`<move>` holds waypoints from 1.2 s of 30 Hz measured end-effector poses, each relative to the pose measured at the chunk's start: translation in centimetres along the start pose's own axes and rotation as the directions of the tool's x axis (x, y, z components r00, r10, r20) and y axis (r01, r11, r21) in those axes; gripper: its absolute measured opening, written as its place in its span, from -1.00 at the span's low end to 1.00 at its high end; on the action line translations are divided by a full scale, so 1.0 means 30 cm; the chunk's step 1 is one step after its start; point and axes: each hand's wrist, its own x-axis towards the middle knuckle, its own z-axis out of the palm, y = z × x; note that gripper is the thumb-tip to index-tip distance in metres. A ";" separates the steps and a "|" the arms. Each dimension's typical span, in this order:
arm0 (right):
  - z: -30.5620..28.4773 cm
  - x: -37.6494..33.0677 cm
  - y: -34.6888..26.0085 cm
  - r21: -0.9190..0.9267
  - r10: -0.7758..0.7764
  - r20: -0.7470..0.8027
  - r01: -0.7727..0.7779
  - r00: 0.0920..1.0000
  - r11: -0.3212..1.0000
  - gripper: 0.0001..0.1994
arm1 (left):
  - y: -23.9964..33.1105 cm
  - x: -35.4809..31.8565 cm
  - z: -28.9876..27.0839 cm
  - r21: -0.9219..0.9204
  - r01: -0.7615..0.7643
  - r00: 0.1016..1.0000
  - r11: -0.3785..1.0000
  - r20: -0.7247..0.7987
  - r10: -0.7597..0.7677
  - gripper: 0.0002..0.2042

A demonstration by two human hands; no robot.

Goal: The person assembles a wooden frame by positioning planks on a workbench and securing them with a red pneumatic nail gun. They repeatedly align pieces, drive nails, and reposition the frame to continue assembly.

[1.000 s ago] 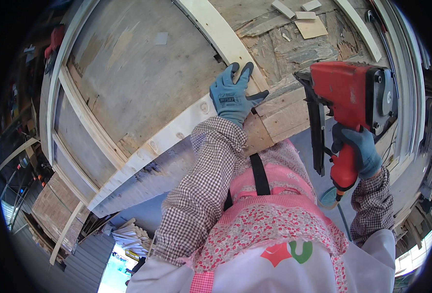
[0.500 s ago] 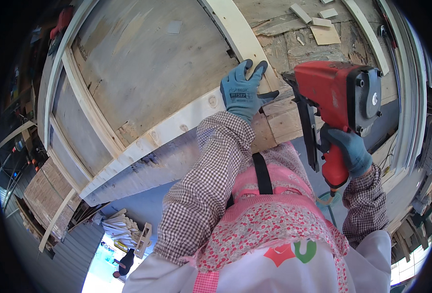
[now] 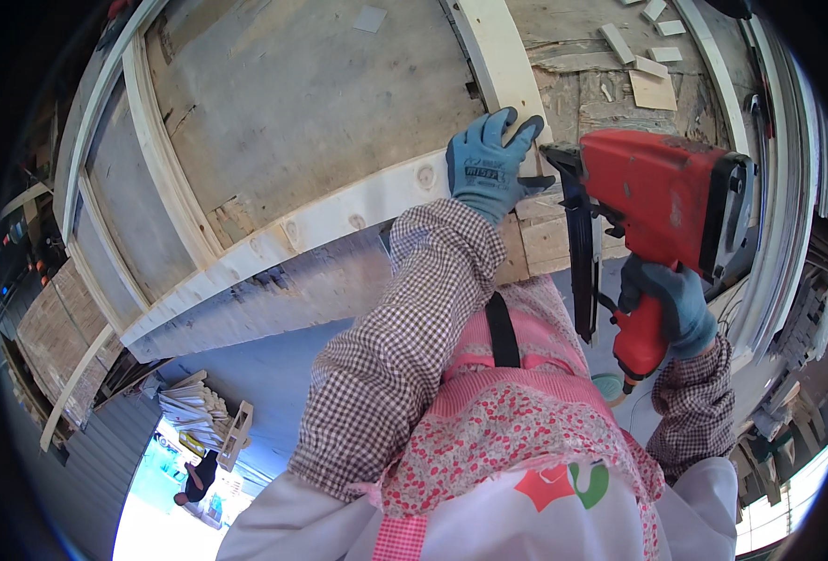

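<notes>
My left hand [image 3: 490, 168], in a blue-grey work glove, lies over the corner where a pale wooden strip [image 3: 353, 213] along the near edge meets a second strip [image 3: 505, 58] running away from me. Its fingers are spread on the wood and the thumb points right. In my right hand [image 3: 681, 305], gloved alike, is the grip of a red and black nail gun [image 3: 646, 187]. The gun's nose points left at the corner, close to my left fingertips and thumb. Whether it touches the wood I cannot tell.
Small wood offcuts [image 3: 655, 89] are strewn on the worn tabletop [image 3: 568, 103] at the far right. Long strips [image 3: 792, 187] are stacked along the right side. More framed panel [image 3: 119, 178] extends left. Another person [image 3: 199, 479] is in the distance at lower left.
The view has swung slightly, shifting the frame. The nail gun has turned in my right hand, and its nose is nearer the frame corner. My left hand keeps its place on the wood.
</notes>
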 end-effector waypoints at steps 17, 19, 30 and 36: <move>0.022 -0.046 -0.004 -0.193 0.081 0.003 -0.079 0.997 0.978 -0.84 | 0.001 0.000 -0.008 -0.012 0.009 1.000 1.000 -0.003 -0.009 -0.23; -0.001 -0.045 0.034 -0.422 -0.046 0.066 0.069 0.997 0.904 -0.85 | 0.006 -0.001 -0.014 -0.007 0.003 1.000 1.000 -0.003 -0.004 -0.23; 0.018 -0.046 0.007 -0.245 0.046 0.055 -0.031 0.997 0.969 -0.78 | -0.009 -0.010 -0.038 -0.053 -0.058 0.996 0.997 -0.076 0.054 -0.02; -0.005 -0.026 0.045 -0.227 -0.054 0.090 0.073 0.994 0.971 -0.71 | -0.085 -0.052 -0.071 0.188 0.063 0.991 0.980 0.102 -0.083 -0.14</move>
